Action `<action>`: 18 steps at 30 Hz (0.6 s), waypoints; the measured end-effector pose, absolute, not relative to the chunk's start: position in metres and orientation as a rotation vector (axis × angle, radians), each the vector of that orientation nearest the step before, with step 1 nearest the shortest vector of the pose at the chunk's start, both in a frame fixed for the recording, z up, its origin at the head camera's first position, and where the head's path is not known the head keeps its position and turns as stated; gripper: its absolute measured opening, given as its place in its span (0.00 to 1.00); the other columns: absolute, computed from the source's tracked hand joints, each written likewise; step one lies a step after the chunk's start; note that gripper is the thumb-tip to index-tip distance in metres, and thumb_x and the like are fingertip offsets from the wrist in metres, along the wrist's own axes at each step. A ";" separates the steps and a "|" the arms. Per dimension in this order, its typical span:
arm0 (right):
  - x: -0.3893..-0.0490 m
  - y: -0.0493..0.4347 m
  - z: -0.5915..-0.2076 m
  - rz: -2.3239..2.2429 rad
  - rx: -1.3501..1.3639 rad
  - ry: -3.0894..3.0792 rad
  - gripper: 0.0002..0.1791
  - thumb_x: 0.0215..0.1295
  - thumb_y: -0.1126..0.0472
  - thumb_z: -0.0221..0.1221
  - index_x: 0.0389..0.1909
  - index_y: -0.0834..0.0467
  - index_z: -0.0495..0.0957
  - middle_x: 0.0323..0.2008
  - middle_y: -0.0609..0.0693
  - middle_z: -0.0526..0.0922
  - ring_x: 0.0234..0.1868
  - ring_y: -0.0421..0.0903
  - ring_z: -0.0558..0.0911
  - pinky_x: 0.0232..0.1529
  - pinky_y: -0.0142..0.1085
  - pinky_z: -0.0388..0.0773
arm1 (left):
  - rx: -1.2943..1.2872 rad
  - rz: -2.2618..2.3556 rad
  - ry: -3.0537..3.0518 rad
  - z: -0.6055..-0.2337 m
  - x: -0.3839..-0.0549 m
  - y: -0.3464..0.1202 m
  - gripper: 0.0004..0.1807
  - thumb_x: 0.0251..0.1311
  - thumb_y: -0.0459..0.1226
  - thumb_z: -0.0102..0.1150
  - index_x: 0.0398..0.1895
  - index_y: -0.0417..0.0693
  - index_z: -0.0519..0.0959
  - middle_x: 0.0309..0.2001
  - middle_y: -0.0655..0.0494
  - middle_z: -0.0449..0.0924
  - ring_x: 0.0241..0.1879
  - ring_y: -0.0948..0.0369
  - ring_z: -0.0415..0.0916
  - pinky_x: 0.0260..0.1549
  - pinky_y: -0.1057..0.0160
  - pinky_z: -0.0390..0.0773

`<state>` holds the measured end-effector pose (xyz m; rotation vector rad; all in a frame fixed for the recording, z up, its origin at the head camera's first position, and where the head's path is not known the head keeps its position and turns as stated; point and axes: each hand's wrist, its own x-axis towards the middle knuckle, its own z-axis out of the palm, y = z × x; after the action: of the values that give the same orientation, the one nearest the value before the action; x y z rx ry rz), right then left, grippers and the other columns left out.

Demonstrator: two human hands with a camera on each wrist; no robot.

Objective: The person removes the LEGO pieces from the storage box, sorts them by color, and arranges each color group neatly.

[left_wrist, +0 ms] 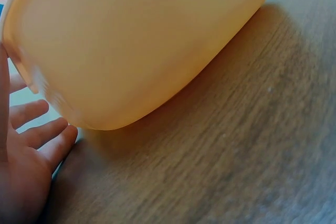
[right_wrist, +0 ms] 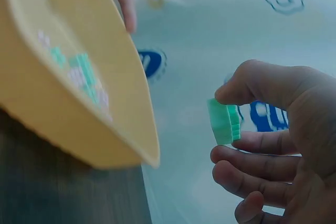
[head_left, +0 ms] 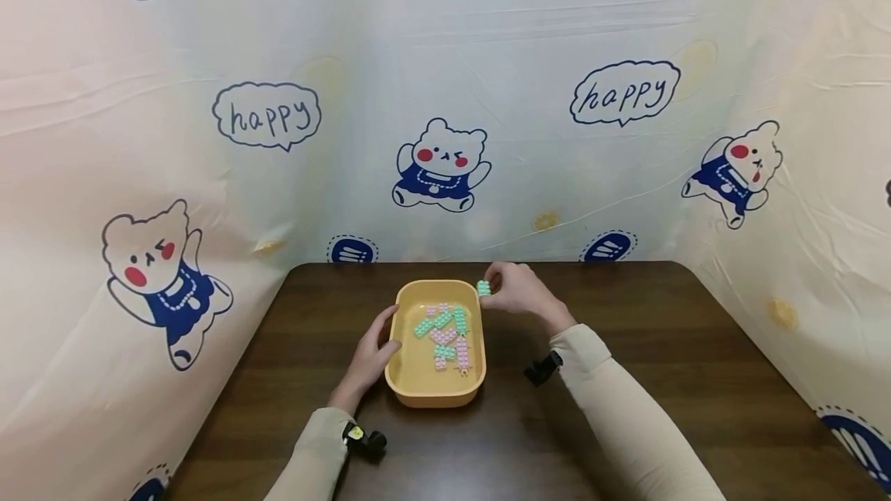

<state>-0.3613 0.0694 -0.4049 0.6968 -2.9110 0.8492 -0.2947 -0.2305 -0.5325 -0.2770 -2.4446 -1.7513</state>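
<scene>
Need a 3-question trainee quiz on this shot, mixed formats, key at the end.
1. Multiple choice: what colour is the toy building brick pinched by the right hand?
a) pink
b) mint green
c) dark blue

2. True or false: the left hand is pinching a brick too.

3. Fill in: the toy bricks inside the yellow plastic tray are mainly mint green and ____.

Key: 1. b. 2. False; it is at the tray's side. 3. Pink.
</scene>
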 end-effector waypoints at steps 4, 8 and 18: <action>-0.367 0.092 -0.415 0.896 0.642 -2.893 0.18 0.47 0.52 0.68 0.37 0.56 0.78 0.31 0.48 0.82 0.32 0.43 0.79 0.35 0.37 0.76 | -0.267 -1.726 -2.430 -0.540 -0.298 -0.232 0.37 0.60 0.27 0.51 0.74 0.51 0.58 0.72 0.43 0.60 0.69 0.45 0.63 0.63 0.42 0.64; -0.372 0.106 -0.434 0.901 0.597 -2.912 0.18 0.47 0.54 0.68 0.36 0.58 0.78 0.28 0.47 0.80 0.28 0.42 0.77 0.33 0.36 0.75 | -0.266 -1.696 -2.424 -0.541 -0.297 -0.234 0.36 0.59 0.28 0.52 0.73 0.53 0.60 0.72 0.45 0.61 0.68 0.45 0.63 0.62 0.42 0.65; -0.381 0.122 -0.476 0.918 0.482 -2.988 0.19 0.46 0.55 0.68 0.38 0.59 0.78 0.28 0.47 0.80 0.27 0.42 0.77 0.31 0.35 0.74 | -0.279 -1.747 -2.455 -0.539 -0.299 -0.230 0.37 0.63 0.29 0.50 0.76 0.52 0.55 0.74 0.45 0.56 0.71 0.45 0.59 0.65 0.42 0.62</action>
<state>-0.3811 0.1217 -0.4763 0.4825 -2.9884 0.9175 -0.2991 -0.2305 -0.5387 -0.2785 -2.4552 -1.7469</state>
